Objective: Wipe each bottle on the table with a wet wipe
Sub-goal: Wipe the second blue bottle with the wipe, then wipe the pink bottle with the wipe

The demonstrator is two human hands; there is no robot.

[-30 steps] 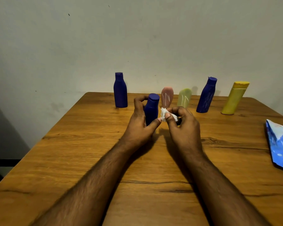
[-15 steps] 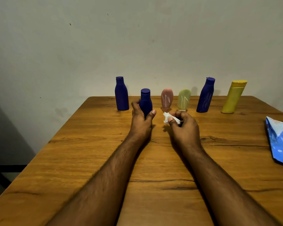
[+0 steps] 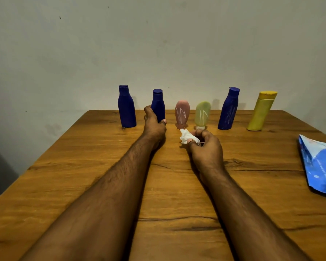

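Several bottles stand in a row along the far edge of the wooden table [image 3: 102, 185]. My left hand [image 3: 154, 125] grips the small dark blue bottle [image 3: 158, 104], second from the left, upright in the row. To its left stands a taller blue bottle [image 3: 126, 107]. To its right come a pink bottle [image 3: 182, 113] and a green bottle [image 3: 202, 114], both standing on their caps, then a leaning blue bottle [image 3: 228, 110] and a yellow bottle [image 3: 261, 112]. My right hand [image 3: 205, 147] pinches a crumpled white wet wipe [image 3: 185, 136] just in front of the pink bottle.
A blue and white wet-wipe packet [image 3: 320, 162] lies at the table's right edge. A plain grey wall rises right behind the bottles. The table's left edge drops off to a dark floor.
My left hand has carried the small blue bottle away from me and set it back in the row. My right hand with the wipe has separated from the bottle and stayed nearer.
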